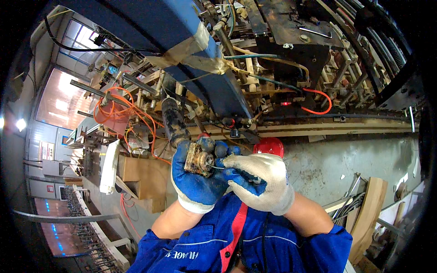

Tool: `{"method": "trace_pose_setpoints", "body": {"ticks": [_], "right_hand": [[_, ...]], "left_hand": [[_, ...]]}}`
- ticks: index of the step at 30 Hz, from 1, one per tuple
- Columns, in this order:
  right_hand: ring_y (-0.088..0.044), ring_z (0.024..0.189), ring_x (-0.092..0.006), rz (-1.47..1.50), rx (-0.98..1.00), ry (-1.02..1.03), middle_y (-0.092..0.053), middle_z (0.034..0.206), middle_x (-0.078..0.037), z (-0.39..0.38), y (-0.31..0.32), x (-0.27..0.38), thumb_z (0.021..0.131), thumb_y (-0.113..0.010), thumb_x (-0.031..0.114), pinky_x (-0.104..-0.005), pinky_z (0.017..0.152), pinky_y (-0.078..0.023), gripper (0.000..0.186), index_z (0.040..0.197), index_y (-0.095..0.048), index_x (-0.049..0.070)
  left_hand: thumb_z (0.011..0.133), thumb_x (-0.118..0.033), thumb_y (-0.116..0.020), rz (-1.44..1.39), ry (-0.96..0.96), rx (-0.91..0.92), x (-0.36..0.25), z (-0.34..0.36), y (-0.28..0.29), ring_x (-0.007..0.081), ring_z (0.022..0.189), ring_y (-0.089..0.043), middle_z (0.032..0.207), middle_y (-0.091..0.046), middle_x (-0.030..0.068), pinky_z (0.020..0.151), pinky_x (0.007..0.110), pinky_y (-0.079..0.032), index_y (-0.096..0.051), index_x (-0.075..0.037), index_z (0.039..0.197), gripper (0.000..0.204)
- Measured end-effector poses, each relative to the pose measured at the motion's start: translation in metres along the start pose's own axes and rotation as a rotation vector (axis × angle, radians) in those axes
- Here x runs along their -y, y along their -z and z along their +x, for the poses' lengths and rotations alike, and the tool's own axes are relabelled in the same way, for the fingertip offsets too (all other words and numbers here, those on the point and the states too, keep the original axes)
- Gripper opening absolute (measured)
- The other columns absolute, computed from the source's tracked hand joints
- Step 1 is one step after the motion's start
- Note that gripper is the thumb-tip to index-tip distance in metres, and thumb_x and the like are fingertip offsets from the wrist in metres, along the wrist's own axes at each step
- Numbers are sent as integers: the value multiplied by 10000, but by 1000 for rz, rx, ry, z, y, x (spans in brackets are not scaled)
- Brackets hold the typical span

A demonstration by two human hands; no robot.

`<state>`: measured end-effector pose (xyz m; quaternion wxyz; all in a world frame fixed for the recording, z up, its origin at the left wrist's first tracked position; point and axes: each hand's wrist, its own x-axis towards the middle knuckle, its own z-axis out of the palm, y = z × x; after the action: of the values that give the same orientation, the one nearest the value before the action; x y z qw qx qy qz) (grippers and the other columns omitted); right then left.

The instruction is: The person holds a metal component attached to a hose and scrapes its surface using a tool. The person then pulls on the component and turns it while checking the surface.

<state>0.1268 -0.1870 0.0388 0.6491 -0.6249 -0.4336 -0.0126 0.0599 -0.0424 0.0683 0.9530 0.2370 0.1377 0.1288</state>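
My left hand [193, 184], in a glove with a blue coated palm, is cupped palm up in front of my chest. Its fingers wrap around a small, rusty, square-flanged metal part [198, 159] with a round hub that faces right. From the other side comes my right hand [261, 182], in an off-white knitted glove with blue on the fingers. Thumb and fingers pinch a thin, bright metal piece like a wire or pick [217, 167], whose tip reaches toward the hub. Whether the tip touches the hub I cannot tell, and its other end is hidden in my fingers.
A blue machine beam [200, 54] slants overhead. Orange hose [125, 107] lies coiled at left, above a cardboard box [145, 175]. Beyond my hands sits a red rounded object [268, 146]. A wrench [315, 32] rests on the machine top; wooden boards [368, 218] lean at right.
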Motion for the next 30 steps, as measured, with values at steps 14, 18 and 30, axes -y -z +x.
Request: {"method": "trace_pose_setpoints", "body": {"ticks": [14,18,30], "right_hand": [[-707,727,-339,0,-34,50,-722,862,-167,2,-5,-3,715,-761,63,-388,655,-550,353,1064,-723,27],[-707,752,-338,-85,28,7,-727,893,-160,4,-4,-1,754,-767,125,-407,686,-564,316,1060,-719,62],[-642,653,-348,36,-29,37,-688,801,-160,-5,-11,-14,669,-766,105,-415,613,-513,389,1048,-722,30]], "left_hand": [[986,-460,-476,-68,34,68,-4,1,15,286,904,-617,907,-667,116,1025,483,-452,-660,-48,1012,452],[990,-446,-476,-15,-7,32,-2,2,20,287,915,-616,908,-664,117,1011,481,-458,-657,-41,1003,444],[982,-512,-443,-29,50,88,-4,0,14,350,961,-612,925,-662,171,1059,522,-421,-663,-37,989,523]]}}
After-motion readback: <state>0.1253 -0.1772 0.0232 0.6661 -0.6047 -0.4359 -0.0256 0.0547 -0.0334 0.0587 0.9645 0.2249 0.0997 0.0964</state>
